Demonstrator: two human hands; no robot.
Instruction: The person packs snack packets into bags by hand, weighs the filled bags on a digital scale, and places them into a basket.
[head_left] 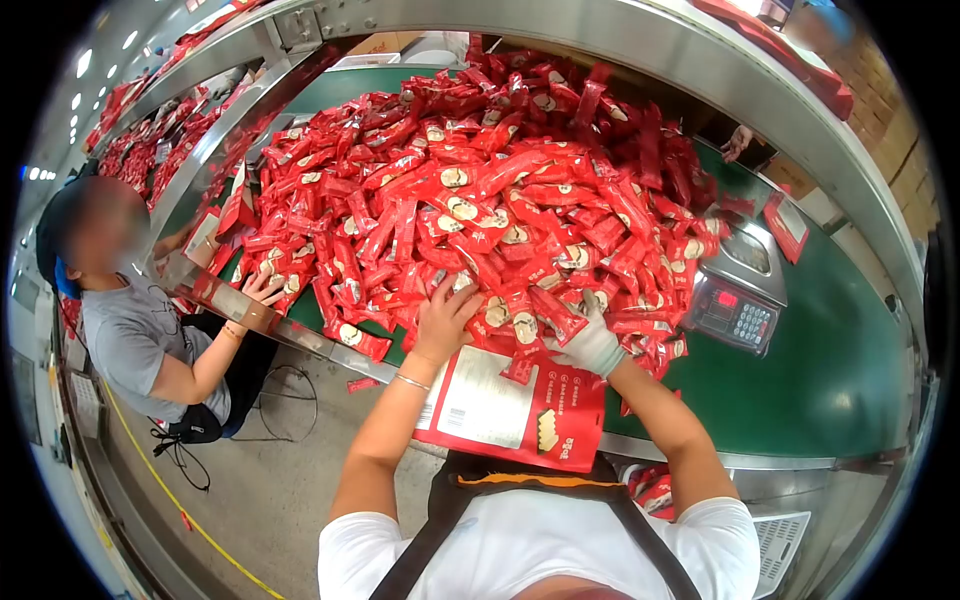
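Note:
A big heap of small red packets (pixel 400 190) with cream patches covers the green work surface in front of me. Against my body, at the near edge, lies a large red pouch (pixel 545 425) with a white label panel and a barcode. My bare left hand (pixel 447 320), a bracelet on its wrist, rests at the pouch's upper left, fingers curved and apart over the packets. On the other side my right hand (pixel 594 345) wears a pale glove. Its thumb and fingers close around a red packet (pixel 557 314) at the pouch's upper end. Packets partly hide the fingertips.
A digital scale (pixel 738 300) stands right of the heap on the green surface (pixel 830 340). At left, a co-worker (pixel 150 330) reaches a hand (pixel 263 288) into the packets. A metal rail (pixel 640 25) arches across the far side. A white crate (pixel 780 550) sits low at right.

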